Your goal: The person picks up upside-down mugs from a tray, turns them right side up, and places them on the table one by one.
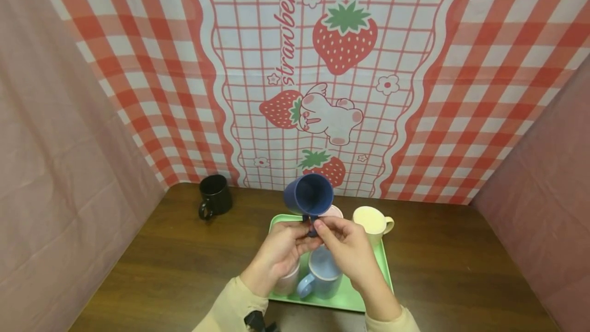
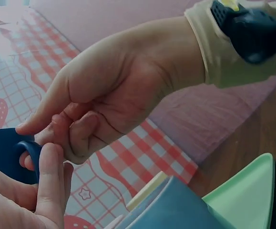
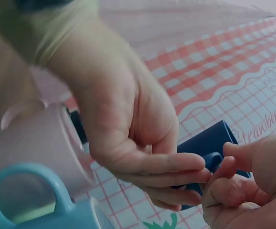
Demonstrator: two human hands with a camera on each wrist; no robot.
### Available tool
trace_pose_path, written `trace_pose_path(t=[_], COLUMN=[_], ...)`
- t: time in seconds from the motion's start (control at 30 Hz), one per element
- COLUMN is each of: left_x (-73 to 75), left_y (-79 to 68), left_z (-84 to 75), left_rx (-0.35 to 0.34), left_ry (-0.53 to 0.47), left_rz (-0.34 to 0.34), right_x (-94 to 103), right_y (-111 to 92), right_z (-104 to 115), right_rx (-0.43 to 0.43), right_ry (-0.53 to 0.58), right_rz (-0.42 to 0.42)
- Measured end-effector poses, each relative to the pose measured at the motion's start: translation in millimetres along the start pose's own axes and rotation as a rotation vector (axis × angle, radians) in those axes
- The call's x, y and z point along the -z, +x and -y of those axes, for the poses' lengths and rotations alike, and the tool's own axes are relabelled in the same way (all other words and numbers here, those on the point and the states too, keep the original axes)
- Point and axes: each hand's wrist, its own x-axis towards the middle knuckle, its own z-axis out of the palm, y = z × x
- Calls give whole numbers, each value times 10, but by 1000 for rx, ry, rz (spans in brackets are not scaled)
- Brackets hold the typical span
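Note:
Both hands meet at the handle of a dark blue mug, held up over the tray with its opening turned toward the head camera. My right hand pinches the handle between thumb and fingers. From the other side, my left hand grips the handle with its thumb and fingers, several of them fairly straight in the right wrist view. Beneath the hands stands a light blue mug on the green tray. A pale pink mug is partly hidden by the left hand.
Behind the right hand shows the rim of another pink mug. At the tray's back right is a pale yellow mug, handle to the right. A black mug stands on the wooden table at the far left. A strawberry-patterned cloth hangs behind.

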Motion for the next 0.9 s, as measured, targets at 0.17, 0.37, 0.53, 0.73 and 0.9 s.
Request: trace_pose_path(t=[0.17, 0.37, 0.53, 0.73, 0.9], left_x=[1, 2, 7, 13, 19], left_y=[-3, 0, 0, 3, -2], left_z=[5, 10, 18, 11, -11], left_rx=[1, 11, 7, 2, 9], left_ry=[54, 127, 148, 173, 196], left_rz=[20, 70, 87, 85, 83], right_x=[-8, -11, -11, -8, -11], right_y=[-15, -6, -1, -8, -15], right_z=[31, 14, -11, -17, -21], right_rx=[-75, -53, -49, -53, -81], right_ry=[88, 82, 66, 72, 88], right_rz=[18, 30, 26, 70, 85])
